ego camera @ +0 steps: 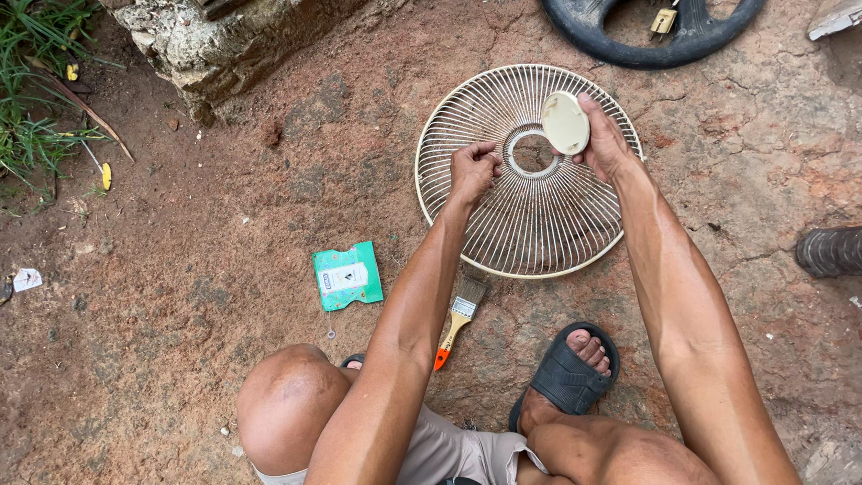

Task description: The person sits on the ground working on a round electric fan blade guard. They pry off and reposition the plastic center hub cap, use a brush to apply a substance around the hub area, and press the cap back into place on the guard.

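Round cream fan guard (pixel 530 216) lies flat on reddish dirt ground (pixel 180 296), thin radial wires, open ring at centre. Left hand (pixel 473 171) rests on the guard's left half just beside the centre ring, fingers curled shut, pinching the wires. Right hand (pixel 603 139) is above the guard's upper right, fingers closed around the edge of a round cream plastic cap (pixel 566 123), smooth, held tilted just beside the centre hole. Paintbrush (pixel 458 320) with orange-tipped handle and pale bristles lies near the guard's lower edge, between the knees. Green flat packet (pixel 347 276) sits left of the brush. Black sandal (pixel 567 373) on the foot below the guard. Black tyre (pixel 646 31) at top, rough stone block (pixel 215 45) upper left.
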`<state>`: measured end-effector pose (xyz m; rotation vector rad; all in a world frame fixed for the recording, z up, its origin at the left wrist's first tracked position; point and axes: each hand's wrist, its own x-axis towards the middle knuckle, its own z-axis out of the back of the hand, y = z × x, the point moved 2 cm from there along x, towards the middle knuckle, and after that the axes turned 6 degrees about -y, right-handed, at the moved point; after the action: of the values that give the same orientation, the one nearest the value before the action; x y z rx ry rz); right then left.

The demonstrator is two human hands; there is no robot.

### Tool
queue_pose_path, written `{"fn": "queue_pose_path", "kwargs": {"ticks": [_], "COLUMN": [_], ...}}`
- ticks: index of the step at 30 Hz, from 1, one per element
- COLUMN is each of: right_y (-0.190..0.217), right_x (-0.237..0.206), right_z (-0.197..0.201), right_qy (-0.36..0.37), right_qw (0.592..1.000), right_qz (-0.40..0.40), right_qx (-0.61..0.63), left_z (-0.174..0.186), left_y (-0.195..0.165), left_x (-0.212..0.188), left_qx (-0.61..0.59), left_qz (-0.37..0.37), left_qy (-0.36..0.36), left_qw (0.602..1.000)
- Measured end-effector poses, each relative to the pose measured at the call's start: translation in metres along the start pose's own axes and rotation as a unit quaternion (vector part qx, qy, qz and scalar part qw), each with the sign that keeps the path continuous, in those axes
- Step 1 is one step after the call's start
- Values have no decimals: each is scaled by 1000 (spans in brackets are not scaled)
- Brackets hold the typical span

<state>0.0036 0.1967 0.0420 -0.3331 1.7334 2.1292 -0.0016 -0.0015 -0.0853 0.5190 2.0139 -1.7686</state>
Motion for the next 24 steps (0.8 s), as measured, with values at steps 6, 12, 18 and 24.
{"fn": "queue_pose_path", "kwargs": {"ticks": [6, 12, 18, 24], "right_y": [0, 5, 6, 7], "right_x": [-3, -7, -6, -7], "right_z": [1, -2, -2, -2], "right_qy": [-5, 4, 2, 8], "right_qw": [1000, 1000, 1000, 1000], "right_qz": [1, 1, -6, -4], "right_qx": [-1, -4, 6, 10], "left_z": [-5, -5, -5, -4], "left_y": [5, 8, 10, 12], "left_x": [4, 5, 6, 8], "left_qx": [65, 53, 77, 84], "left_qz": [-40, -34, -58, -79], "left_qy": [-3, 17, 16, 14], "left_qw": [997, 998, 995, 993]}}
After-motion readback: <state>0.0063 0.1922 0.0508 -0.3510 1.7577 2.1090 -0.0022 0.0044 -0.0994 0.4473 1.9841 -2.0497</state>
